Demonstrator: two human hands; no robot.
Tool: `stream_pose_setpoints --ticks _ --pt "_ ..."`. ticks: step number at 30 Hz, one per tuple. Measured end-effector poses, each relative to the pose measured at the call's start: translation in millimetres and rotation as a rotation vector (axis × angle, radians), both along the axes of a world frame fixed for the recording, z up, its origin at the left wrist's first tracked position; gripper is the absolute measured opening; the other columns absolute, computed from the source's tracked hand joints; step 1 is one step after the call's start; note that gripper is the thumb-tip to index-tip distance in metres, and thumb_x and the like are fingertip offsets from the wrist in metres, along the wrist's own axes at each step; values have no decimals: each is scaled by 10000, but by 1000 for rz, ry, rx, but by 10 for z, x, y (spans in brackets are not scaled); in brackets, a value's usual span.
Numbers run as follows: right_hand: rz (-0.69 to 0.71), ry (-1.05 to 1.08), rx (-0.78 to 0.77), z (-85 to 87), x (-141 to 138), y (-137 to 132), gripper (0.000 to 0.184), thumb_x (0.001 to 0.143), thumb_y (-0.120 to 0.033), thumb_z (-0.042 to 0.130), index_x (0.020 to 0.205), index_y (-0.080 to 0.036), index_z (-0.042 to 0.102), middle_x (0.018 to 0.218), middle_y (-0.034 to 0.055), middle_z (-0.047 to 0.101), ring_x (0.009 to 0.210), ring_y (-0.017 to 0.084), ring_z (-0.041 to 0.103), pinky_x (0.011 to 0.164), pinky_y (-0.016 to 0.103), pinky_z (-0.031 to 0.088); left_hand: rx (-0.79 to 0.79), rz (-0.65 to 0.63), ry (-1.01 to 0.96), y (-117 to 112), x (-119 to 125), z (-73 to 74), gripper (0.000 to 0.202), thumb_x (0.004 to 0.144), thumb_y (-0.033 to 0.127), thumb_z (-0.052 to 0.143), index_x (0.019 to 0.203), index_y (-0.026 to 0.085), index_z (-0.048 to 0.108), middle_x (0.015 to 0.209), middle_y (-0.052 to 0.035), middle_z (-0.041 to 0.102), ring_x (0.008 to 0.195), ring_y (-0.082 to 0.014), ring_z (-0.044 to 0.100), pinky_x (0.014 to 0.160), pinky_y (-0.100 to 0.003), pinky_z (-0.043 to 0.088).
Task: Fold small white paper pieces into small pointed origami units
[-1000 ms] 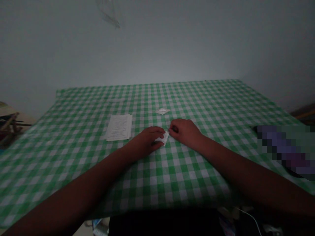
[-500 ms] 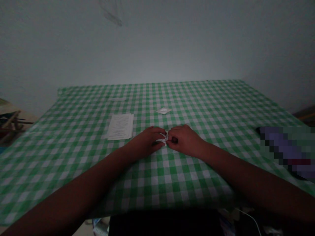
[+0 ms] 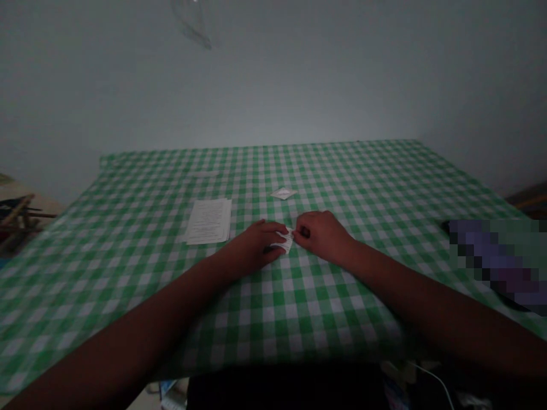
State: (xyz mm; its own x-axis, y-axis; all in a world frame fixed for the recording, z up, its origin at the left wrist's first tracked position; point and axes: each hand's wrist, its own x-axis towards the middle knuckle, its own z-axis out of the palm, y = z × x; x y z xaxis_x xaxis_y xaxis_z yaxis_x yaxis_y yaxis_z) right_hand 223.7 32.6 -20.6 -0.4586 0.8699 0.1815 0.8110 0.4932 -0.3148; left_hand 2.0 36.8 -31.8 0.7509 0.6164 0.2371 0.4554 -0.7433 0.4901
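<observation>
A small folded white paper [image 3: 284,241] lies on the green-and-white gingham tablecloth [image 3: 342,182], near the middle of the table. My left hand [image 3: 256,245] rests on the cloth with its fingers curled over the paper's left part, hiding some of it. My right hand [image 3: 322,236] is curled just to the right, its fingertips at the paper's upper right corner. Farther back lies a second small folded white paper [image 3: 282,193]. A short stack of printed white sheets [image 3: 208,221] sits left of my left hand.
A dark object under a pixelated patch [image 3: 496,262] lies at the table's right edge. A white cable [image 3: 431,378] runs below the near edge. Wooden sticks [image 3: 17,210] stand beyond the left edge, and a pale wall [image 3: 273,74] rises behind the table.
My hands came together around the white paper, then my right hand eased slightly back and up. The paper now looks more tightly folded under my left fingers. The other papers have not moved.
</observation>
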Motion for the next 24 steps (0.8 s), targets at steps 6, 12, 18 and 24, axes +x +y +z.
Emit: stream_pose_setpoints --ticks 6,12,18,24 --pt "133 -34 -33 55 -84 -210 147 875 -265 600 752 -186 619 750 1 663 738 160 583 695 311 291 -10 -40 114 -4 -7 78 249 918 164 558 1121 243 679 1329 -64 620 1221 -219 584 1133 -502 318" --pt "109 -34 -21 43 -74 -189 154 869 -274 609 739 -192 623 747 4 669 753 173 592 707 320 298 -18 -38 105 -4 -22 59 253 919 165 547 1126 241 671 1342 -68 614 1229 -222 582 1150 -525 288" --pt "-47 -39 -16 23 2 2 185 879 -280 593 720 -186 611 730 12 646 709 157 550 687 302 309 -23 -23 103 -5 -29 64 206 927 193 551 1097 213 666 1337 -84 622 1262 -222 562 1162 -539 273" --pt "21 -59 -25 52 -53 -101 176 879 -283 588 736 -187 629 745 18 657 720 164 561 691 309 309 -68 -53 217 -16 -36 153 298 962 142 457 1187 236 628 1393 -74 579 1361 -224 472 1178 -620 159"
